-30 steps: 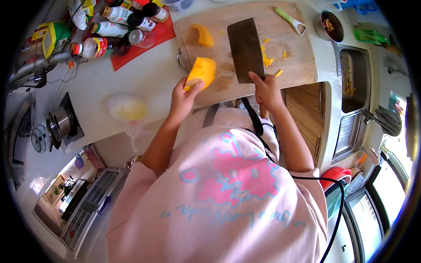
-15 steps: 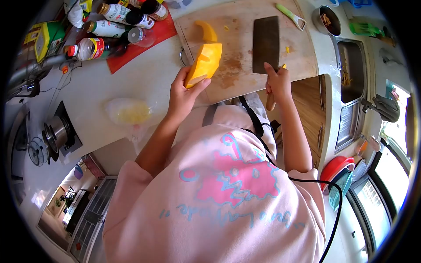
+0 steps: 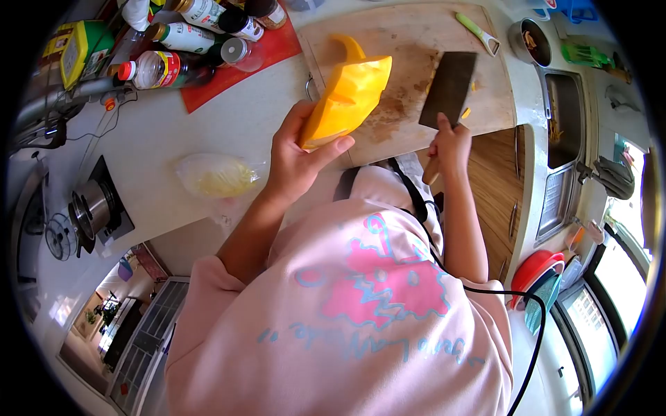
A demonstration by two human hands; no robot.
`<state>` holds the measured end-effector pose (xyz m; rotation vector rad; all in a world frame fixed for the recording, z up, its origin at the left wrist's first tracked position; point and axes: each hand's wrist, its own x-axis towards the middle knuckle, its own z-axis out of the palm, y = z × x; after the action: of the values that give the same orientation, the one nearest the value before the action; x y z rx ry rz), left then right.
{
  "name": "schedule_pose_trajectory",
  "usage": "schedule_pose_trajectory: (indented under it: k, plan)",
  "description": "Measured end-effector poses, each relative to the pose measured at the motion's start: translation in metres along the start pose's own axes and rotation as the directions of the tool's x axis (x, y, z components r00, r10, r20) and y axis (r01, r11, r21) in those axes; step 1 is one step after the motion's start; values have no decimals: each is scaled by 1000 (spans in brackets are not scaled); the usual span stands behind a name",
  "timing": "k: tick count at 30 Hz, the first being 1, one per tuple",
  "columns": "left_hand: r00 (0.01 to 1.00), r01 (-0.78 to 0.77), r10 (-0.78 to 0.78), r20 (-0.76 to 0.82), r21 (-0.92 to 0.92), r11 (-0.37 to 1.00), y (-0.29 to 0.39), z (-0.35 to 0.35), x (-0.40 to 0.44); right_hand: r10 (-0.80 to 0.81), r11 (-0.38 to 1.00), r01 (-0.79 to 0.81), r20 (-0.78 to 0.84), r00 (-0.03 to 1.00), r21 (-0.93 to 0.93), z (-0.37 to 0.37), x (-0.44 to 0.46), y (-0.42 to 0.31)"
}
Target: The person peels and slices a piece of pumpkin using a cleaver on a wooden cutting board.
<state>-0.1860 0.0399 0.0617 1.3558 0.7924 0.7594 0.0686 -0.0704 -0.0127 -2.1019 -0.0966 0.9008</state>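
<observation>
My left hand (image 3: 295, 152) is closed on a large orange pumpkin piece (image 3: 348, 97), raised over the near left part of the wooden cutting board (image 3: 409, 28). In my right hand (image 3: 449, 145) is the handle of a cleaver (image 3: 449, 87), its broad dark blade over the right half of the board. A curved pumpkin slice (image 3: 349, 47) lies behind the large piece, partly hidden by it. Small orange bits (image 3: 466, 112) show beside the blade. A green-handled peeler (image 3: 477, 32) rests at the board's far right.
Bottles and jars (image 3: 180, 38) stand on a red mat (image 3: 201, 97) at the far left. A plastic bag (image 3: 218, 175) lies on the counter. Right of the board are a metal pot (image 3: 531, 43) and a sink (image 3: 563, 125). A stove with a pot (image 3: 97, 201) is at left.
My left hand has lifted the pumpkin piece nearer the camera and tilted it rightward. The cleaver has moved right across the board and now leans, its far end to the right.
</observation>
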Motion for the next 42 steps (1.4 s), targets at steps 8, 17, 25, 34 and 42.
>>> schedule_pose_trajectory:
  k: [8,17,25,34,42]
  plan:
    - [999,-33,33,4,-68,997,10,-2,3,-98,993,87,147,984,78,-22,-48,-14]
    - [887,407,-463,-9,-461,788,-54,22,11,-92,991,77,130,987,111,-19,-69,-2]
    - [690,723,-685,234,-175,668,-96,64,4,-82,992,69,117,990,110,-29,-66,14]
    - [838,388,-531,125,548,741,-112,23,39,-63,994,68,56,996,-81,-33,-56,31]
    - [892,-285,-105,440,726,625,-109,8,82,-160,972,162,29,987,-170,-37,-58,43]
